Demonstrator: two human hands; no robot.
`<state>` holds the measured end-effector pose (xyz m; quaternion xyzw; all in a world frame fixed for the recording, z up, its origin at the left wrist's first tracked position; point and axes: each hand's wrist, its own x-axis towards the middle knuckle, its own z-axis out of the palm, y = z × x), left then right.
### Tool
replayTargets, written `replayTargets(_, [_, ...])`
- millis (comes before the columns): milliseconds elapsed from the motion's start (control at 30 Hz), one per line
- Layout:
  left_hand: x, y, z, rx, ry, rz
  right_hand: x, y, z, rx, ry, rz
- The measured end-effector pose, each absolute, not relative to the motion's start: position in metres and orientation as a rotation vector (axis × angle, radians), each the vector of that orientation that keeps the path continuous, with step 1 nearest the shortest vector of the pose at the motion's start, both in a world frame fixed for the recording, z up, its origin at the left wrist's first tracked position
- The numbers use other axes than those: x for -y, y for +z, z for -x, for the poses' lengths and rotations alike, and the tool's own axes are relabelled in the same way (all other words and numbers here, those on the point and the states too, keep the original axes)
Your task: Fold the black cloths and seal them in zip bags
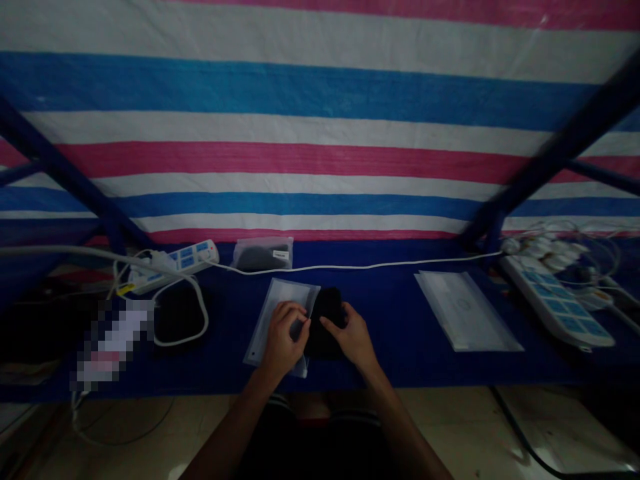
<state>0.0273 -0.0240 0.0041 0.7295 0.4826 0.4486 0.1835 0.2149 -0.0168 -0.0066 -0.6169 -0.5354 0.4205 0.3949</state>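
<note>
A frosted clear plastic bag (pixel 291 292) lies on the blue surface in front of me. My left hand (pixel 286 339) is over it, thumb and forefinger pinched together at the bag's right edge. Just right of the bag is a black, soft-looking item (pixel 326 303), perhaps folded cloth; its exact kind is too dark to make out. My right hand (pixel 354 335) grips its right side, with the thumb on top and the fingers round the far edge. The item's left edge meets or overlaps the bag.
Behind stands a filled clear bag (pixel 263 255) with a white label. Flat plastic bags (pixel 467 312) lie to the right. Power strips sit at left (pixel 193 257) and right (pixel 560 303), joined by a white cable (pixel 350 267). A black item (pixel 177 313) lies left, under a cable loop.
</note>
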Motion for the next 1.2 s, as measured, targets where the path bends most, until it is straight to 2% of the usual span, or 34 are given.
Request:
replayTargets(267, [0.011,0.01,-0.027,-1.175,1.114,-2.219,0.031,-0.004,-0.195,1.246,0.84,1.623])
replayTargets(467, [-0.002,0.022,-0.017,-1.215,0.931,-2.358,0.041,0.02,-0.231,1.566,0.954,1.625])
replayTargets(567, [0.004,0.027,-0.013,-1.273,0.85,-2.374,0.043,0.027,-0.26,1.674,0.598,1.684])
replayTargets(633, [0.015,0.028,-0.013,-1.352,0.829,-2.37,0.043,0.027,-0.275,1.761,0.457,1.579])
replayTargets(933, [0.062,0.003,-0.027,-1.656,0.817,-2.318,0.011,0.019,-0.278,2.387,0.545,1.086])
replayTargets(1200, [0.036,0.005,-0.005,-1.462,0.771,-2.362,0.007,-0.003,-0.277,2.29,0.476,1.216])
